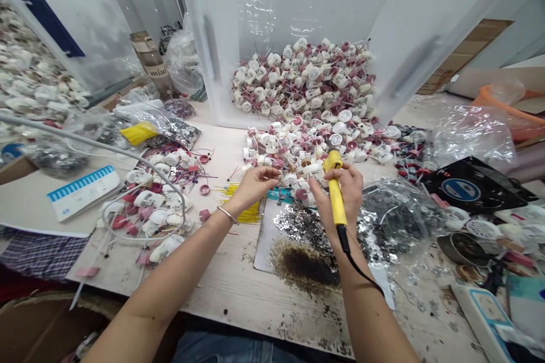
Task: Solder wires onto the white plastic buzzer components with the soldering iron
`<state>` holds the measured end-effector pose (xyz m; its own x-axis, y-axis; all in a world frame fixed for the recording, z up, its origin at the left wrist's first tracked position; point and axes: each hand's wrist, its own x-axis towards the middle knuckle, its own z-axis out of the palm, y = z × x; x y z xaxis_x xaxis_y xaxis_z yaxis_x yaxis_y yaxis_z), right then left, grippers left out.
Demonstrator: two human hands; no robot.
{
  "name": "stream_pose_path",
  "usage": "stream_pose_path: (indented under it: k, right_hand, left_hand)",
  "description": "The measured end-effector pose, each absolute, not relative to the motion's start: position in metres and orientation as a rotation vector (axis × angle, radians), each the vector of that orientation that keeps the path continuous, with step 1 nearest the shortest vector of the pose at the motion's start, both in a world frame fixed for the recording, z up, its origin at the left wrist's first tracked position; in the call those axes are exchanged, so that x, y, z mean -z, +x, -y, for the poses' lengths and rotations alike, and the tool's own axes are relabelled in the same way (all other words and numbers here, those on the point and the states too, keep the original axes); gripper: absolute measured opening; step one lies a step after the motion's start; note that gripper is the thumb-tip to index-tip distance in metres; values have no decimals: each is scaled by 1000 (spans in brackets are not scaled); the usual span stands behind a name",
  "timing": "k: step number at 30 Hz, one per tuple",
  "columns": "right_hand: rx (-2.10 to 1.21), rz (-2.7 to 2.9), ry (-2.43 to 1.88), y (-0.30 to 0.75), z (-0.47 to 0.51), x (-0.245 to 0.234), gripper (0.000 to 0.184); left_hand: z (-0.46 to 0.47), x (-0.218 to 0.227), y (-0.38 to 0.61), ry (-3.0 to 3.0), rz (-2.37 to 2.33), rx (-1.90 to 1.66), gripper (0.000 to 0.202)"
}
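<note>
My right hand (351, 190) is wrapped round a yellow soldering iron (337, 195), its black cord trailing down along my forearm. The iron's tip points away, toward a heap of small white and pink plastic parts with wires (293, 144). To the left, the fingers of my left hand (255, 186) are drawn together at the near edge of this heap; whatever they pinch is too small to make out. Yellow wires (249, 211) lie beneath my left wrist. Between my forearms, small shiny metal pieces (298, 224) are piled on a pale board (264, 244) with a dark burnt patch.
A large translucent bin (315, 5) lies open at the back, full of similar parts. Plastic bags (395, 215) with metal pieces and a black fan-like box (468, 187) are on the right. A grey cable loop (185, 204) and a notepad (85, 193) occupy the left.
</note>
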<state>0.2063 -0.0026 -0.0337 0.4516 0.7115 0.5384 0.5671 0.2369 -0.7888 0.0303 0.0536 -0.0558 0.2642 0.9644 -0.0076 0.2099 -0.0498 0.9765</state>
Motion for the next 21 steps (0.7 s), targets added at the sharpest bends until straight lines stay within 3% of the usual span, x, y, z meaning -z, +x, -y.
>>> stream_pose_path:
  k: [3,6,11,13,16,21]
  right_hand:
    - [-283,1040,-1388,208,6,27,29]
    - [-472,924,-1293,210,19,14,36]
    - [-679,829,-1204,197,64,-2,37]
    - [-704,789,-1206,188,86,1,35]
    - [-541,854,-1315,179,117,12,29]
    - [-158,1283,-1515,181,159,28,13]
  left_hand:
    - [-49,50,26,1593,-1218,-917,21]
    - [-34,33,27,1720,-1241,-993,38]
    - [14,3,42,2143,-837,-1129,61]
    - [35,-1,48,2024,-749,-1067,54]
    - [63,1,52,1574,-742,-830,38]
    - [95,19,45,995,-746,-470,44]
